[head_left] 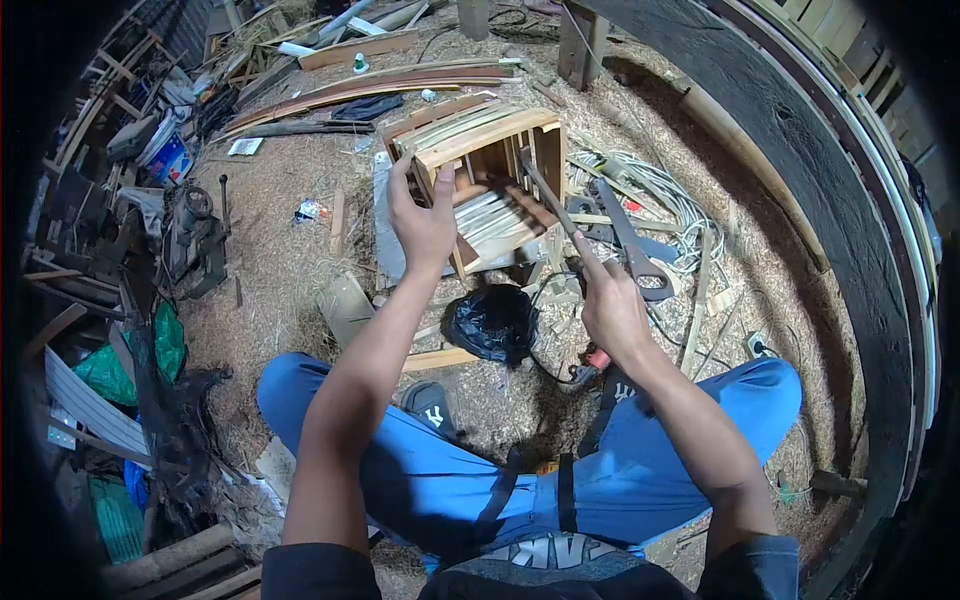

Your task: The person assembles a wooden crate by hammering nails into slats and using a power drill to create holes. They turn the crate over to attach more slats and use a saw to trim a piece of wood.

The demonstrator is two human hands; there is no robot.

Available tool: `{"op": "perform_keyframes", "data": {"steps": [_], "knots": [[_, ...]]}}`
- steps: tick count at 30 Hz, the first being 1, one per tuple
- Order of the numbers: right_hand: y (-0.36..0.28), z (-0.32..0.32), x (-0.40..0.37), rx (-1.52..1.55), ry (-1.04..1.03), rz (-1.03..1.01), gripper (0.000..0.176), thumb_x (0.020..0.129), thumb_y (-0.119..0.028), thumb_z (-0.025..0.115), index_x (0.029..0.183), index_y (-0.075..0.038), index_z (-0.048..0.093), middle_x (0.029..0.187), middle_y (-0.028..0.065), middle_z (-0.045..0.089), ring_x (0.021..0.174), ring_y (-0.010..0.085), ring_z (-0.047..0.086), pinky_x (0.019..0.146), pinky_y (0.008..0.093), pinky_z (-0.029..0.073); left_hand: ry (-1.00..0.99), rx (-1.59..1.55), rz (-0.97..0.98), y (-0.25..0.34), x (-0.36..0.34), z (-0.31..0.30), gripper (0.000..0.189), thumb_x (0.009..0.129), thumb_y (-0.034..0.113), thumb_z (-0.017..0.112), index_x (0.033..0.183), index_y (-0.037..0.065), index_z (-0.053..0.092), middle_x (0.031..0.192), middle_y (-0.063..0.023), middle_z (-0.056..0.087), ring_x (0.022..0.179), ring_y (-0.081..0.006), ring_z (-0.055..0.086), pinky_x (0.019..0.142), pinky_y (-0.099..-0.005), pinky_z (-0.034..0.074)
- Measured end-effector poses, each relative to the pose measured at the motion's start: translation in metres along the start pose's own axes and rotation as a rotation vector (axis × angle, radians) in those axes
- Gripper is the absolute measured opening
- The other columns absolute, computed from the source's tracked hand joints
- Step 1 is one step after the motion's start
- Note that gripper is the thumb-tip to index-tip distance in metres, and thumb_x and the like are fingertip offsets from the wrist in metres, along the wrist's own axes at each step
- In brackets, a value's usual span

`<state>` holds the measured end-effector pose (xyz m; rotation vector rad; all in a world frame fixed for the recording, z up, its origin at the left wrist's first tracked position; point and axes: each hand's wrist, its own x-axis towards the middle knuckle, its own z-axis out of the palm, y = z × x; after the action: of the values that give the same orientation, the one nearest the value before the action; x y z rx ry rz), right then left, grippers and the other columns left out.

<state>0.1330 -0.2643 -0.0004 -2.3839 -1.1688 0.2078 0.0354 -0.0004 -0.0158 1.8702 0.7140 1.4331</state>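
Note:
A slatted wooden crate [490, 135] is tilted with its open side toward me, above a grey board [388, 215]. My left hand [425, 220] grips its near left corner, fingers on the outside and thumb at the front edge. My right hand [615, 310] is closed round the handle of a long, slim tool [562, 212]. The tool's dark far end reaches the crate's opening by the right inner wall; I cannot tell its kind. Just right of the tool lies a handsaw [632, 245]. Below the crate sits a black plastic bag [492, 322].
A coil of pale cable [680, 215] lies to the right among wood scraps. Long wooden strips [380, 90] lie beyond the crate. A dark beam [790, 130] curves along the right side. Clutter and a green bag [150, 355] fill the left. Wood shavings cover the ground.

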Motion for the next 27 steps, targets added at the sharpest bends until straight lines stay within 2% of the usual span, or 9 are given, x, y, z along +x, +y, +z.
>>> {"op": "perform_keyframes", "data": {"steps": [5,9,12,15,17,19,22,26,27], "knots": [[0.001,0.009,0.008,0.035,0.041,-0.047,0.062,0.095,0.002,0.055,0.154,-0.013,0.051,0.092,0.0334,0.063,0.081,0.0519,0.066,0.077,0.0579,0.055,0.049,-0.086,-0.041,0.003,0.006,-0.001,0.049,0.103,0.036,0.069,0.137,0.003,0.058,0.106,-0.0108,0.070,0.093,-0.0199,0.063,0.088,-0.0359,0.051],[-0.007,0.007,0.016,0.030,0.016,-0.050,0.063,0.093,0.003,0.055,0.154,-0.013,0.051,0.093,0.0329,0.064,0.081,0.0517,0.066,0.078,0.0578,0.055,0.023,-0.033,-0.154,-0.003,0.009,-0.006,0.048,0.104,0.037,0.069,0.135,0.001,0.058,0.106,-0.0104,0.070,0.095,-0.0197,0.064,0.089,-0.0363,0.051],[-0.006,0.004,0.025,0.025,0.034,-0.059,0.062,0.093,0.003,0.055,0.153,-0.013,0.053,0.093,0.0342,0.065,0.084,0.0512,0.067,0.079,0.0579,0.055,0.026,-0.034,-0.123,-0.003,0.006,-0.007,0.047,0.104,0.036,0.069,0.132,0.001,0.058,0.110,-0.0125,0.068,0.098,-0.0213,0.064,0.091,-0.0366,0.051],[-0.010,-0.008,0.028,0.014,-0.003,-0.044,0.066,0.088,0.005,0.054,0.152,-0.012,0.055,0.099,0.0364,0.067,0.090,0.0515,0.069,0.083,0.0578,0.056,-0.012,0.027,0.090,-0.005,-0.005,-0.008,0.048,0.102,0.031,0.071,0.134,0.000,0.056,0.126,-0.0194,0.062,0.113,-0.0291,0.060,0.101,-0.0409,0.047],[-0.013,-0.014,0.029,-0.003,-0.060,-0.007,0.070,0.084,0.006,0.054,0.152,-0.011,0.054,0.105,0.0374,0.068,0.094,0.0521,0.070,0.086,0.0577,0.057,-0.069,0.061,0.170,-0.001,-0.023,-0.012,0.052,0.099,0.032,0.073,0.135,0.000,0.054,0.126,-0.0201,0.061,0.115,-0.0318,0.059,0.103,-0.0430,0.046],[-0.012,-0.014,0.029,-0.028,-0.150,0.046,0.071,0.082,0.007,0.054,0.150,-0.010,0.056,0.098,0.0376,0.069,0.093,0.0513,0.071,0.086,0.0578,0.057,-0.169,0.121,0.335,-0.007,-0.037,-0.011,0.066,0.092,0.036,0.079,0.141,0.001,0.050,0.124,-0.0219,0.058,0.117,-0.0391,0.057,0.104,-0.0483,0.045],[-0.009,-0.008,0.028,-0.049,-0.119,0.010,0.072,0.080,0.008,0.054,0.150,-0.009,0.056,0.090,0.0356,0.070,0.090,0.0513,0.071,0.086,0.0581,0.057,-0.209,0.083,0.351,-0.015,-0.053,-0.011,0.079,0.083,0.036,0.088,0.145,0.004,0.050,0.122,-0.0220,0.054,0.113,-0.0424,0.056,0.100,-0.0516,0.046],[-0.011,-0.010,0.028,-0.052,-0.159,0.046,0.071,0.079,0.008,0.054,0.147,-0.006,0.058,0.091,0.0354,0.070,0.091,0.0501,0.072,0.086,0.0576,0.056,-0.199,0.097,0.371,-0.022,-0.058,-0.011,0.081,0.082,0.037,0.088,0.146,0.005,0.048,0.123,-0.0226,0.054,0.115,-0.0433,0.055,0.100,-0.0529,0.046],[-0.007,-0.005,0.028,-0.023,-0.037,-0.045,0.063,0.085,0.006,0.055,0.146,-0.010,0.061,0.078,0.0376,0.064,0.077,0.0514,0.069,0.073,0.0587,0.054,-0.200,0.097,0.370,-0.022,-0.058,-0.012,0.081,0.082,0.037,0.088,0.146,0.005,0.048,0.123,-0.0226,0.054,0.115,-0.0433,0.055,0.100,-0.0529,0.046]]}}
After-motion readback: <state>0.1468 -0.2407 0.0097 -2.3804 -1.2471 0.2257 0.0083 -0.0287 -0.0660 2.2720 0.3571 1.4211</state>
